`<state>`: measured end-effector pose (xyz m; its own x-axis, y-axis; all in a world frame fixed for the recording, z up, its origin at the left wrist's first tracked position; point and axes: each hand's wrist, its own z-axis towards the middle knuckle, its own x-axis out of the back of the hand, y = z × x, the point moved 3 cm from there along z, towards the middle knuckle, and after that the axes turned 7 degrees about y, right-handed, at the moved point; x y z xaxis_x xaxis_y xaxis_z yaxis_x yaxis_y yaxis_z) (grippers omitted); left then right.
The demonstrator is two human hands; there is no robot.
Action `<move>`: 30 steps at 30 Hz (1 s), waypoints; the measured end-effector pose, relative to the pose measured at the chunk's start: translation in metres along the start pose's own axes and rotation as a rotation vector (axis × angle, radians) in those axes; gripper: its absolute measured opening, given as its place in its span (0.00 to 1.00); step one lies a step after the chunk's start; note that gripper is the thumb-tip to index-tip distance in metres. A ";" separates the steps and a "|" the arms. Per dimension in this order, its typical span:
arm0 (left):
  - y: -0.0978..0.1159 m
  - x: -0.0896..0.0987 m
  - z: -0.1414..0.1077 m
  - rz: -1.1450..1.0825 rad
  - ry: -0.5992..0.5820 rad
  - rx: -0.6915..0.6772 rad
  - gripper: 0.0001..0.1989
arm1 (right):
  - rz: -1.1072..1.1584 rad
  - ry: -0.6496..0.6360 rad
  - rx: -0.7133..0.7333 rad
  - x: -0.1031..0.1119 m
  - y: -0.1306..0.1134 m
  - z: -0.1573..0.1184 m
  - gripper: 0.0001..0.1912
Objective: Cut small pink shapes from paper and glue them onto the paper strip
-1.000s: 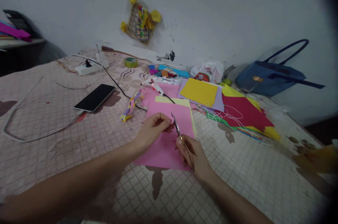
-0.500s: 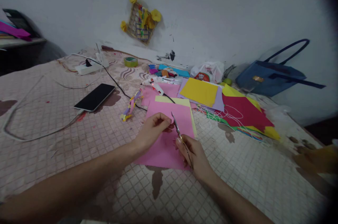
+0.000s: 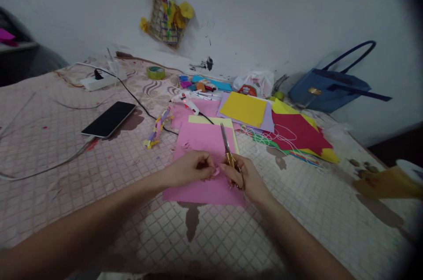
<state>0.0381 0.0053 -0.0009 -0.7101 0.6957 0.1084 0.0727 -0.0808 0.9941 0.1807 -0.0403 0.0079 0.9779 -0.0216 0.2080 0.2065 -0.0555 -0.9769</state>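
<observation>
Because the small pink piece (image 3: 216,171) is so slight, I judge that a hard squeeze from the left hand (image 3: 194,165), which pinches it between thumb and fingertips, could crease or tear it. That hand reaches in from the left, back upward and fingers curled, above the pink sheet (image 3: 198,193). Opposite, the right hand (image 3: 244,176) has its fingers wrapped around the gold handles of the scissors (image 3: 228,149), its thumb close beside the piece; whether it touches I cannot tell, nor which fingers sit in the loops. Sharing that hand between tool and paper worries me: a loosened hold could let the scissors swing, and turning the blades inward could nick the other hand. They point away, over the sheet, seemingly together. Farther up, pink scraps (image 3: 185,144) lie on the sheet, where a brush of the left hand could scatter them. Beyond the sheet's far edge, the glue gun (image 3: 191,104) shows a red light; I would guess it is hot, and a tug on its black cord (image 3: 207,119) could drag it nearer.
</observation>
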 end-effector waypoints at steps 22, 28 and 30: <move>-0.006 0.001 0.003 -0.287 0.233 0.182 0.09 | -0.025 0.088 0.089 -0.006 0.007 -0.002 0.09; 0.001 0.016 0.004 -0.356 0.293 0.124 0.09 | 0.098 -0.008 -0.006 -0.010 0.011 -0.003 0.17; 0.004 0.021 0.005 -0.390 0.297 0.104 0.09 | 0.094 -0.033 -0.024 -0.010 0.012 -0.004 0.19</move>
<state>0.0266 0.0234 0.0056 -0.8658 0.4256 -0.2630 -0.1792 0.2269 0.9573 0.1729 -0.0446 -0.0055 0.9936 0.0052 0.1129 0.1130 -0.0786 -0.9905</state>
